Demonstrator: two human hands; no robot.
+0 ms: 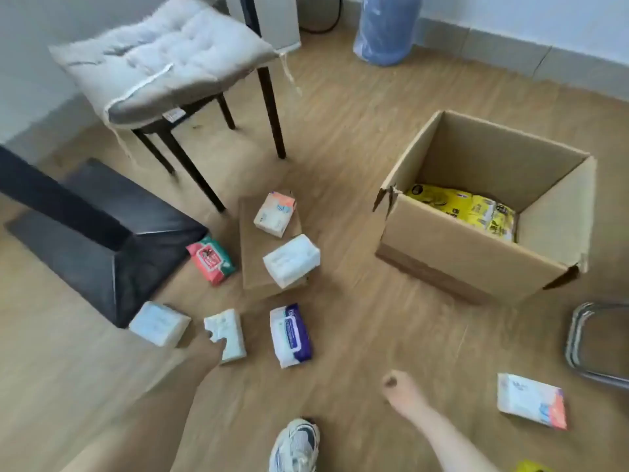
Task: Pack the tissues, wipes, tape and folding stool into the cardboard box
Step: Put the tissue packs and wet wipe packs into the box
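Observation:
An open cardboard box [466, 253] stands on the floor at right, with yellow packs [476, 209] lying inside. My left hand [207, 349] grips a white tissue pack [229, 332] on the floor. My right hand [400, 388] hovers low as a loose fist, holding nothing. Around lie a white pack [160, 323], a purple-and-white wipes pack [291, 335], a red wipes pack [211, 260], and two tissue packs [275, 214] [292, 260] on a flat cardboard piece [252, 270]. Another tissue pack [531, 400] lies at right. A metal folding stool frame [592, 345] shows at the right edge.
A chair with a grey cushion [163, 59] stands at the back left. A black padded bench [102, 233] lies at left. A blue wrapped roll [388, 28] leans by the far wall. My sneaker [296, 444] is at the bottom. A yellow item [531, 466] peeks in at the bottom right.

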